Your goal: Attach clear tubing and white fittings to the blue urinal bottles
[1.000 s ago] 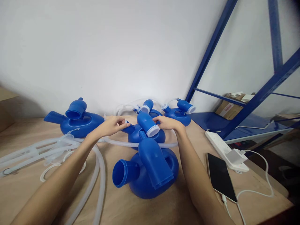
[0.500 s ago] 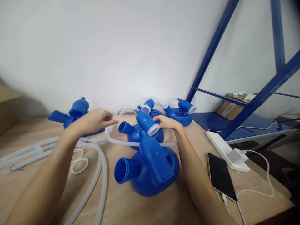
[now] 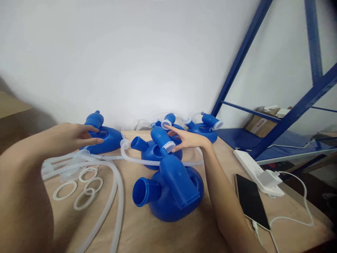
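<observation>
My left hand (image 3: 75,136), its fingers stretched out and apart, is at the left blue urinal bottle (image 3: 112,138), covering part of it; whether it touches cannot be told. Spread fingers of my right hand (image 3: 188,138) reach beside the middle blue urinal bottle (image 3: 149,154). A blue cup with a white rim (image 3: 160,137) rests on that bottle. Nearest to me stands another blue urinal bottle (image 3: 168,212), its wide spout open, with a blue cup-shaped piece (image 3: 179,181) leaning across it. A clear corrugated hose (image 3: 142,161) runs between these two bottles.
White rings (image 3: 65,190) and more clear hoses (image 3: 119,196) lie on the left. Further blue bottles (image 3: 204,131) stand by the wall. To the right are a phone (image 3: 251,198), a power strip (image 3: 251,167) and a blue metal rack (image 3: 237,66).
My left hand has moved left, away from the hose end to the left bottle. My right hand's fingers have spread. More white rings show on the table.
</observation>
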The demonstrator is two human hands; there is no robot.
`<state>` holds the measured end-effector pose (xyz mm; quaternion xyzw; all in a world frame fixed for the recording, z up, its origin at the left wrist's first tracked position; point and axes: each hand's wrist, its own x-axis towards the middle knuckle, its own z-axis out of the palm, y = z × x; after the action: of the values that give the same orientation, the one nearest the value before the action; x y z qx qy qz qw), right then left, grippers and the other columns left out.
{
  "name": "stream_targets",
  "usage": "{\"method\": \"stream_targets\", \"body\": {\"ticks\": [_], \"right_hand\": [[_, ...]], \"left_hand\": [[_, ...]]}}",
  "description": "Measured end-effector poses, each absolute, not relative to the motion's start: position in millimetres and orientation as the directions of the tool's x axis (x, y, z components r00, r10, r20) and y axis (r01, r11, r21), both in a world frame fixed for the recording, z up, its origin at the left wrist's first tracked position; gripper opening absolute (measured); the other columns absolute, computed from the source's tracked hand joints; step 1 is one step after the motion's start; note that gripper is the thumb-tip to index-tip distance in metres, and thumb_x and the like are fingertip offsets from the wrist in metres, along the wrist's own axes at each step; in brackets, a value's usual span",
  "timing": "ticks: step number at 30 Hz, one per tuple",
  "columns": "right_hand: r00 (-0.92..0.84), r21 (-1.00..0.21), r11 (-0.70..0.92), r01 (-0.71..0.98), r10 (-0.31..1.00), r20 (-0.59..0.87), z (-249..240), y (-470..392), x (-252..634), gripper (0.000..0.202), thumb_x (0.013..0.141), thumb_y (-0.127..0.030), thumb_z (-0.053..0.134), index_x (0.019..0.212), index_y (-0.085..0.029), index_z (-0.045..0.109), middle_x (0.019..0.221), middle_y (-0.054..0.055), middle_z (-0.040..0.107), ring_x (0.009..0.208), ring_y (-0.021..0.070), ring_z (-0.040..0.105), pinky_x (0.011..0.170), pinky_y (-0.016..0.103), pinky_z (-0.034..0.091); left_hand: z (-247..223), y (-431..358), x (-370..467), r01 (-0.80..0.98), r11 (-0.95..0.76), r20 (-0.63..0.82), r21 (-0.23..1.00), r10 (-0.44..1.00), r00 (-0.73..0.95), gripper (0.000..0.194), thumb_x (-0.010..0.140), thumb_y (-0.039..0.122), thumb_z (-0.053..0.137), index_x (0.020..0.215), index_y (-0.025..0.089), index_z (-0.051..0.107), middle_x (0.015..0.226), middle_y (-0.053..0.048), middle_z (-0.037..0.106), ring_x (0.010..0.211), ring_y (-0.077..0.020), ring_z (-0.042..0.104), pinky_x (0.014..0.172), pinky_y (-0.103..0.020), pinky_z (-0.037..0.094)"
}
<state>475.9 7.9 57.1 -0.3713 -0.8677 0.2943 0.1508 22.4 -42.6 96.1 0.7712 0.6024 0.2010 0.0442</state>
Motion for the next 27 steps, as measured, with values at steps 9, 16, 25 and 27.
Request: {"method": "stream_targets", "body": {"ticks": [9,16,25,27], "right_hand": [[-0.668,-0.597,0.568,0.566,0.741,0.071,89,-33,458,0.075,0.091,-0.059,0.071,0.157,-0.033,0.048,0.157,0.009,0.054,0.139,0.0337,0.056,0.115,0.049,0.048],[-0.727,-0.609,0.633,0.479,0.674,0.129,79,-18,450,0.025,0.101,-0.049,0.058,0.108,-0.024,0.057,0.104,0.001,0.067,0.092,0.0195,0.064,0.089,0.035,0.052],[-0.689,-0.602,0.668,0.438,0.679,0.253,71,-11,448,0.032,0.091,-0.043,0.073,0.101,-0.025,0.049,0.094,-0.002,0.058,0.083,0.0174,0.056,0.075,0.03,0.046],[-0.696,-0.628,0.657,0.416,0.675,0.245,70,-11,449,0.033,0.09,-0.044,0.074,0.102,-0.025,0.049,0.096,-0.001,0.06,0.084,0.018,0.058,0.073,0.03,0.047]], "left_hand": [[53,-30,175,0.727,-0.687,0.383,0.009,0.674,0.632,0.072,0.099,0.049,0.061,0.164,0.029,0.037,0.173,-0.014,0.029,0.157,-0.0394,0.032,0.123,-0.057,0.036],[7,1,202,0.786,-0.618,0.525,-0.032,0.659,0.54,0.071,0.098,0.043,0.066,0.161,0.02,0.043,0.161,-0.019,0.044,0.15,-0.0444,0.035,0.117,-0.061,0.043],[6,-4,209,0.851,-0.499,0.545,-0.165,0.673,0.5,0.071,0.1,0.053,0.057,0.161,0.021,0.043,0.15,-0.02,0.053,0.134,-0.0442,0.046,0.098,-0.054,0.055],[6,-5,211,0.865,-0.475,0.531,-0.162,0.697,0.482,0.071,0.1,0.054,0.056,0.162,0.023,0.042,0.151,-0.019,0.052,0.135,-0.0455,0.045,0.091,-0.053,0.058]]}}
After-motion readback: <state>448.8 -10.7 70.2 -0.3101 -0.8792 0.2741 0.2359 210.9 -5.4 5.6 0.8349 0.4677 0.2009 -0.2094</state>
